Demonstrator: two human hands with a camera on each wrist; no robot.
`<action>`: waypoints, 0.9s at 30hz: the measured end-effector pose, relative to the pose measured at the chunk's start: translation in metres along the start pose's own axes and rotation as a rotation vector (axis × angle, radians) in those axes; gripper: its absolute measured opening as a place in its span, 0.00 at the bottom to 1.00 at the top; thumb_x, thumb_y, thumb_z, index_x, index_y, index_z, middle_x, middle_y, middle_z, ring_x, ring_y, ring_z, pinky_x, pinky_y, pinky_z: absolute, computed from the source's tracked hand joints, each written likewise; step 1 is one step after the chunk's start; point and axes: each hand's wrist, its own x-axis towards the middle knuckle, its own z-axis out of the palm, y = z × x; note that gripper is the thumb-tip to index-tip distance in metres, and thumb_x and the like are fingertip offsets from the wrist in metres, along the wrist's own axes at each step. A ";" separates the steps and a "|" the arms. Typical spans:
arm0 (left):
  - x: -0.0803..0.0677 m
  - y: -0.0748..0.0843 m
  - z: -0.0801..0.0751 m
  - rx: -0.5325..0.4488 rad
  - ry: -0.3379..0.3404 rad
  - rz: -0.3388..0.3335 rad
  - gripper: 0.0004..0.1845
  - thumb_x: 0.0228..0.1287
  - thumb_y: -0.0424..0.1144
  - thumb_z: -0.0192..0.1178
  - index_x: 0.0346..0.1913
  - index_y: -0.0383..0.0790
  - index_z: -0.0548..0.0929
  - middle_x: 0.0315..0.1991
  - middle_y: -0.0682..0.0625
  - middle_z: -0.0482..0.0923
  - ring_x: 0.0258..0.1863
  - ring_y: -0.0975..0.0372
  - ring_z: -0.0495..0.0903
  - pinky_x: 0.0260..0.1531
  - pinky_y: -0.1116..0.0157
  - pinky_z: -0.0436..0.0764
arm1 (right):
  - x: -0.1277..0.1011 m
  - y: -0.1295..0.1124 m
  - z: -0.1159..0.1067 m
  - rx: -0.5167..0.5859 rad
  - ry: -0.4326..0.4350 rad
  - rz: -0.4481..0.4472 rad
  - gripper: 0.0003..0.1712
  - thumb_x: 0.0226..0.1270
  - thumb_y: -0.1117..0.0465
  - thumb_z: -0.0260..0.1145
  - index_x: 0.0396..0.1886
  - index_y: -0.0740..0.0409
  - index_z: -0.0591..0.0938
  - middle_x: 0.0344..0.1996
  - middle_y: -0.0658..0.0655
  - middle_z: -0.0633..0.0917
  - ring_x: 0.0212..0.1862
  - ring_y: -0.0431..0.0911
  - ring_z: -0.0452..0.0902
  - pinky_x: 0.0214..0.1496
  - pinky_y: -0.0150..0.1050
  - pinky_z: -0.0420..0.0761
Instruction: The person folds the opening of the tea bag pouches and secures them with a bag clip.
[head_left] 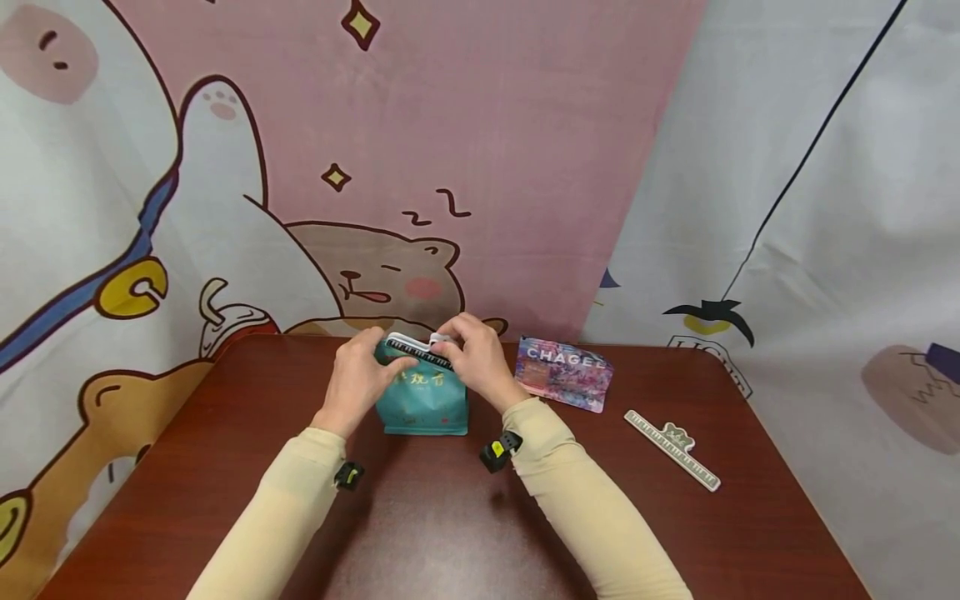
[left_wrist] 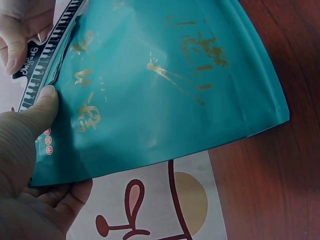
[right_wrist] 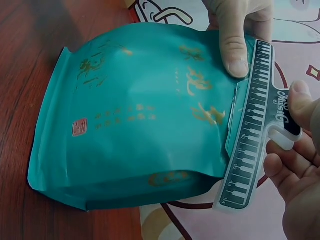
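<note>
A teal pouch (head_left: 423, 400) with gold lettering stands on the table, its flat bottom toward me. My left hand (head_left: 358, 375) grips it near the top left corner, thumb (left_wrist: 47, 102) on the front and fingers behind. Along the folded top lies a long clip (right_wrist: 250, 125) with a black-and-white piano-key pattern and "Music" on its handle. My right hand (head_left: 480, 358) pinches that handle between thumb (right_wrist: 301, 102) and fingers. The clip's bar runs across the width of the pouch top in the right wrist view.
To the right, a colourful CHAGEE pouch (head_left: 562, 375) lies on the brown table (head_left: 450, 533). Farther right is a second piano-key clip (head_left: 671, 450), pale with a shaped handle. Behind the table hangs a cartoon-printed cloth (head_left: 525, 167).
</note>
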 end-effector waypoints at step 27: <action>-0.001 0.002 -0.003 -0.002 -0.016 -0.007 0.22 0.54 0.46 0.80 0.40 0.37 0.80 0.31 0.46 0.77 0.27 0.57 0.72 0.26 0.63 0.71 | 0.007 0.001 -0.011 0.068 -0.158 0.105 0.11 0.64 0.59 0.77 0.43 0.58 0.88 0.39 0.55 0.85 0.37 0.46 0.79 0.40 0.36 0.78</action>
